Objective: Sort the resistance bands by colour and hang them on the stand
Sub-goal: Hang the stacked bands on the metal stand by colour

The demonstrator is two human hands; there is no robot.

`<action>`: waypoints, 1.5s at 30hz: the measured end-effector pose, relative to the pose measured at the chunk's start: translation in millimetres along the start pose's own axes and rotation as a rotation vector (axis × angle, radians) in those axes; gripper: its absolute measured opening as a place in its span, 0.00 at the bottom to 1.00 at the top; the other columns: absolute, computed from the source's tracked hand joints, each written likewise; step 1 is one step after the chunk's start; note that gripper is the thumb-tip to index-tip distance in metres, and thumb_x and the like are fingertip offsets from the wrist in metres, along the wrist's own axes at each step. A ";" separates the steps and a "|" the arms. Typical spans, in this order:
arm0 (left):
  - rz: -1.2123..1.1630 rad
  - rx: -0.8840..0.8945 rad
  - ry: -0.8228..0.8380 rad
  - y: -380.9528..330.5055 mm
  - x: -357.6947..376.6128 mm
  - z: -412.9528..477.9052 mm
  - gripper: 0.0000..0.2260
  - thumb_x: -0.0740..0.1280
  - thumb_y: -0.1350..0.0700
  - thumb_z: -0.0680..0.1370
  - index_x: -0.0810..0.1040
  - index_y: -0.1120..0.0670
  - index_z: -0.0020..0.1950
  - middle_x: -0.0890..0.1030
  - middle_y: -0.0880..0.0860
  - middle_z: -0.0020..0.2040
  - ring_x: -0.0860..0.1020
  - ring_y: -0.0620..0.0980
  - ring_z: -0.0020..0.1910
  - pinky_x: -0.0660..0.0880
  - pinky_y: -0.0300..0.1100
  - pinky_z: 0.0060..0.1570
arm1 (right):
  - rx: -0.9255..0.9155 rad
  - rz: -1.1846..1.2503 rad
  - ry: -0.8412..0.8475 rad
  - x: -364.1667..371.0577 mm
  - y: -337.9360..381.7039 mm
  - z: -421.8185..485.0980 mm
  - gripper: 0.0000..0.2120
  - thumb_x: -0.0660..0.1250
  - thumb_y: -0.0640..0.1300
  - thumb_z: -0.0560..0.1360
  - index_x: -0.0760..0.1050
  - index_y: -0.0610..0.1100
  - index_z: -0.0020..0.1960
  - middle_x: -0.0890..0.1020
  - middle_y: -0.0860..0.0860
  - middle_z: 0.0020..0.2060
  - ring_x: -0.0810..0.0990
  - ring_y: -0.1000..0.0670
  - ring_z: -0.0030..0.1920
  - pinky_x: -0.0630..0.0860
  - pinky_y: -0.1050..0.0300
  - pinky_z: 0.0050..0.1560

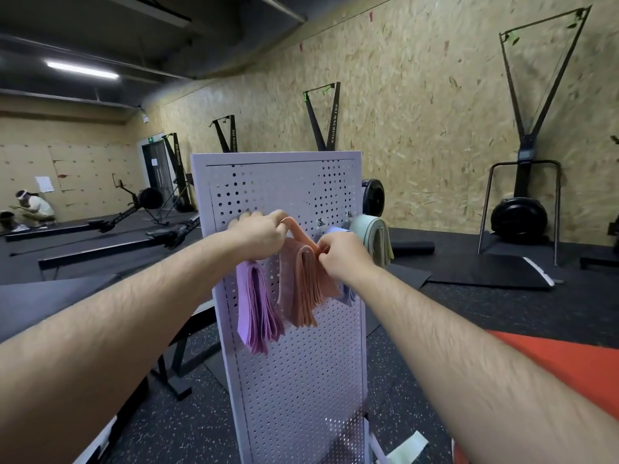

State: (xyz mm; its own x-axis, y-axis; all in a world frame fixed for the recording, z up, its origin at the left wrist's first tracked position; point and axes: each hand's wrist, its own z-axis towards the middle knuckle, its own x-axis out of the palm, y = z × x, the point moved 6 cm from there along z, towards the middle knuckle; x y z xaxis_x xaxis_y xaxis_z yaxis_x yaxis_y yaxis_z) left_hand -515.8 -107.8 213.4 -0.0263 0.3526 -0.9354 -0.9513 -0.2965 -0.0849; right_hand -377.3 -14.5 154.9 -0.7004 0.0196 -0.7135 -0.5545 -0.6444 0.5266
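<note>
Two hands hold one orange band [296, 229] against the pegboard stand [284, 182]: left hand [259, 233] curled round its loop, right hand [342, 255] pinching its end. I'd pull it taut, then seat it atop the orange bunch [303, 286].

The right hand [341, 254] hides most of the blue bands [346, 298] (their peg too); the stand [294, 380] is cropped below.

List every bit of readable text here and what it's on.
"MACHINES", up the black upright; the word before it is blurred.
"蓝", handwritten on the pegboard, my best reading; the character right of it is unclear.
Green sign over the door and paper on the wall: too small to read.
</note>
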 end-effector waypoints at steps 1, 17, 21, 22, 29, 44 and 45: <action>0.004 0.007 0.042 0.2 2.6 0.1 0.16 0.49 0.44 0.83 0.68 0.40 0.68 0.75 0.59 0.64 0.69 0.62 0.65 0.65 0.58 0.64 | 0.007 0.000 0.019 0.1 -1.2 -1.5 0.12 0.62 0.36 0.75 0.82 0.48 0.43 0.83 0.50 0.42 0.80 0.47 0.45 0.80 0.53 0.44; -0.010 0.146 0.155 -18.4 -3.1 -5.7 0.11 0.66 0.45 0.78 0.78 0.50 0.55 0.81 0.49 0.48 0.81 0.50 0.44 0.78 0.45 0.43 | -0.022 0.036 0.123 3.4 -8.6 -16.3 0.09 0.66 0.38 0.76 0.82 0.48 0.52 0.84 0.52 0.46 0.83 0.50 0.48 0.81 0.54 0.51; -0.082 0.110 0.120 -19.4 -1.4 -4.0 0.11 0.65 0.45 0.76 0.78 0.52 0.49 0.83 0.51 0.45 0.78 0.49 0.37 0.74 0.42 0.37 | 0.005 0.092 0.155 4.4 -8.8 -21.3 0.10 0.65 0.38 0.73 0.80 0.51 0.48 0.84 0.54 0.44 0.82 0.52 0.47 0.79 0.56 0.49; -0.106 0.097 0.110 -19.4 -1.7 -4.0 0.13 0.66 0.44 0.75 0.78 0.54 0.48 0.82 0.52 0.41 0.76 0.50 0.34 0.72 0.41 0.34 | 0.008 0.105 0.161 4.6 -9.0 -22.6 0.10 0.65 0.39 0.73 0.81 0.51 0.48 0.84 0.54 0.44 0.82 0.53 0.47 0.79 0.56 0.50; -0.095 0.118 0.065 -21.3 -1.4 -3.8 0.20 0.70 0.38 0.73 0.75 0.55 0.41 0.76 0.49 0.31 0.72 0.49 0.29 0.68 0.40 0.30 | -0.005 0.126 0.107 7.7 -15.0 -21.3 0.08 0.65 0.39 0.76 0.82 0.48 0.46 0.85 0.53 0.41 0.84 0.51 0.44 0.82 0.49 0.52; -0.129 0.134 0.145 -9.9 3.1 -14.2 0.15 0.69 0.48 0.73 0.73 0.43 0.59 0.83 0.50 0.47 0.80 0.48 0.35 0.77 0.42 0.34 | -0.071 0.176 -0.078 -5.9 -2.0 -21.2 0.09 0.63 0.42 0.79 0.83 0.48 0.49 0.83 0.55 0.41 0.81 0.55 0.44 0.80 0.53 0.49; -0.130 0.150 0.122 -10.2 2.5 -13.9 0.16 0.69 0.48 0.72 0.73 0.43 0.60 0.81 0.49 0.50 0.81 0.48 0.39 0.78 0.43 0.37 | -0.073 0.164 -0.059 -4.3 -1.8 -21.6 0.10 0.63 0.41 0.79 0.83 0.48 0.49 0.83 0.55 0.42 0.80 0.54 0.44 0.80 0.53 0.50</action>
State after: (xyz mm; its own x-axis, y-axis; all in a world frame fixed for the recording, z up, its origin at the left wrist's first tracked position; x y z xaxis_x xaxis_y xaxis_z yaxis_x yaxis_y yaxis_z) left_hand -501.9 -116.2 207.1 0.1285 0.2664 -0.9553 -0.9794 -0.1172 -0.1644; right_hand -363.6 -29.9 147.1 -0.8051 -0.0464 -0.5913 -0.3983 -0.6964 0.5970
